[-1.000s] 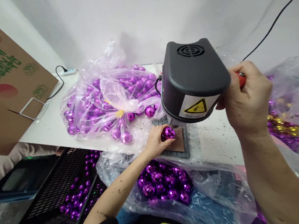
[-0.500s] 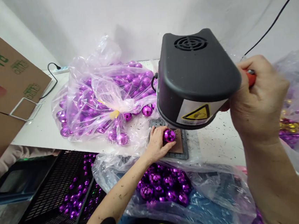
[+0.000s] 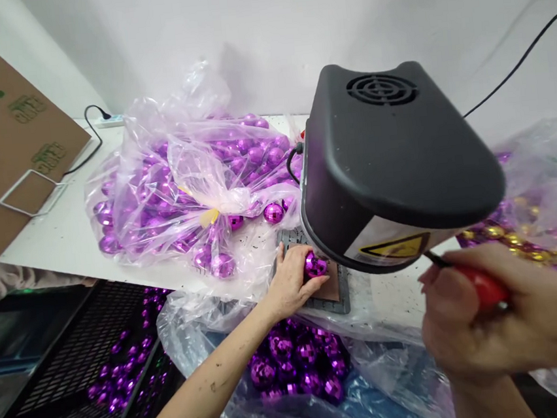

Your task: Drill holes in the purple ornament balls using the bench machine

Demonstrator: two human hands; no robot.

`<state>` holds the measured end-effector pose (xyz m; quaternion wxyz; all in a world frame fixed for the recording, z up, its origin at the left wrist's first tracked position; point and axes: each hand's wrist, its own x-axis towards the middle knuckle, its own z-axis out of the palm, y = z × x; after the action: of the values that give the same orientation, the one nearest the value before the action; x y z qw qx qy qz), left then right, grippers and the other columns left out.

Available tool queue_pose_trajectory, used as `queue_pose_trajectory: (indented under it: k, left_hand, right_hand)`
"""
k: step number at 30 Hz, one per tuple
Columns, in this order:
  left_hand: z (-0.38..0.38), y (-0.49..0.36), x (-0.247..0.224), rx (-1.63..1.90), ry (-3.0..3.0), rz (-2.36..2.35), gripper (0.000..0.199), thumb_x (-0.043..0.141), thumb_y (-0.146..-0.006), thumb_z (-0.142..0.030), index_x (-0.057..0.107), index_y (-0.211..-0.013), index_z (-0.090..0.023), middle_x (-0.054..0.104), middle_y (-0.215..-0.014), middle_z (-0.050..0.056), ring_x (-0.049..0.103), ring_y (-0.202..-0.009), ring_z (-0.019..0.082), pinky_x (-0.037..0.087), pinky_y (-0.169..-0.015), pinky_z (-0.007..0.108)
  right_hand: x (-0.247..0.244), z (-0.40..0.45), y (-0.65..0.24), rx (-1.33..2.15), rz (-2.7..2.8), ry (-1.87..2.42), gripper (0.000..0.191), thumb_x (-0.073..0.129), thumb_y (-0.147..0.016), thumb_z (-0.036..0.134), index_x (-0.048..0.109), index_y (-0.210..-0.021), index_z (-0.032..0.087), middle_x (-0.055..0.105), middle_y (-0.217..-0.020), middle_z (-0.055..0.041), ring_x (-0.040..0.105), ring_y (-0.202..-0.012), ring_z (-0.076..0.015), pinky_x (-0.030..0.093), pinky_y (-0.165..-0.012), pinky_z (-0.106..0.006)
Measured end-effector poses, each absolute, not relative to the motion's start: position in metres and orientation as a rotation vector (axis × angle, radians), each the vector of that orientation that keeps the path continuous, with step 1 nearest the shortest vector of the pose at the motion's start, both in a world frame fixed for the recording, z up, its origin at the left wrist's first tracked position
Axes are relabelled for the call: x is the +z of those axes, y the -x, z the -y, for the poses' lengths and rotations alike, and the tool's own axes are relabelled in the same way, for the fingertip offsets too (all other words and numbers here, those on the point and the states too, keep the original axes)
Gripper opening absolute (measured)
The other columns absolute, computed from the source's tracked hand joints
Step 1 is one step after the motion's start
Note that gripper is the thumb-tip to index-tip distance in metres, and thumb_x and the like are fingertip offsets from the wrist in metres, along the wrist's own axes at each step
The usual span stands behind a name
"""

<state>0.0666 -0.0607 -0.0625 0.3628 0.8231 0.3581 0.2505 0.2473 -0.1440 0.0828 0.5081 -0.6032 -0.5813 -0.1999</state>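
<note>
My left hand (image 3: 291, 281) holds a shiny purple mirror-faceted ball (image 3: 316, 264) between thumb and fingers. The ball sits on a brown pad (image 3: 330, 288) on a grey slotted base plate (image 3: 343, 304), beneath the black housing (image 3: 401, 151) of a bench machine with a round vent and a yellow warning label. My right hand (image 3: 506, 318) is closed around the red handle (image 3: 485, 284) of a lever at the machine's right side. The housing hides the machine's lower working part.
A tied clear bag (image 3: 159, 201) of purple balls lies on the white table (image 3: 46, 248). More balls (image 3: 297, 358) lie in an open plastic bag at my lap. A black crate (image 3: 44, 383) stands lower left, a cardboard box (image 3: 1, 144) at left. Purple and gold balls (image 3: 512, 239) are at right.
My right hand has swung the red lever handle downward, from beside the housing to below it. My left hand still holds the ball on the pad. The view has shifted slightly.
</note>
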Motion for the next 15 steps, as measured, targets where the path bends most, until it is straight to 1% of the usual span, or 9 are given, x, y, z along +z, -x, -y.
queue_pose_trajectory:
  k: [2,5,9,13,15]
  left_hand:
    - [0.061,-0.066,-0.061,0.645,-2.113,-0.908,0.039,0.056,-0.098,-0.043,0.055,-0.131,-0.024,0.064,-0.128,0.010,0.054,-0.130,0.027,0.008,-0.128,0.059]
    - [0.061,-0.066,-0.057,0.652,-2.104,-0.910,0.040,0.057,-0.097,-0.044,0.055,-0.131,-0.024,0.064,-0.126,0.010,0.056,-0.126,0.027,0.008,-0.128,0.058]
    - [0.061,-0.067,-0.057,0.646,-2.106,-0.924,0.042,0.059,-0.096,-0.045,0.054,-0.133,-0.025,0.065,-0.124,0.009,0.057,-0.125,0.028,0.008,-0.128,0.058]
    - [0.061,-0.067,-0.060,0.671,-2.100,-0.917,0.045,0.059,-0.096,-0.045,0.052,-0.135,-0.023,0.065,-0.124,0.010,0.056,-0.126,0.027,0.008,-0.128,0.058]
    - [0.061,-0.067,-0.061,0.683,-2.098,-0.914,0.046,0.059,-0.096,-0.044,0.050,-0.136,-0.023,0.064,-0.125,0.010,0.056,-0.127,0.027,0.008,-0.128,0.057]
  right_hand:
    - [0.069,0.157,-0.245,-0.388,1.470,1.458,0.023,0.060,-0.093,0.036,0.060,-0.081,0.016,0.057,-0.065,0.0015,0.050,-0.055,-0.0046,0.035,-0.050,-0.020]
    - [0.053,0.165,-0.246,-0.327,1.504,1.477,0.016,0.062,-0.090,0.027,0.056,-0.080,0.017,0.058,-0.069,0.0004,0.052,-0.059,-0.0068,0.036,-0.050,-0.021]
    - [0.041,0.165,-0.246,-0.337,1.482,1.504,0.008,0.061,-0.088,0.023,0.058,-0.084,0.016,0.060,-0.073,-0.0014,0.054,-0.064,-0.0094,0.040,-0.055,-0.023]
    - [0.027,0.167,-0.245,-0.378,1.450,1.509,0.004,0.059,-0.087,0.019,0.062,-0.085,0.017,0.060,-0.075,-0.0022,0.055,-0.068,-0.0111,0.043,-0.060,-0.025]
    - [0.013,0.171,-0.247,-0.357,1.453,1.516,0.004,0.059,-0.086,0.018,0.062,-0.089,0.018,0.060,-0.078,-0.0028,0.058,-0.073,-0.0134,0.045,-0.063,-0.027]
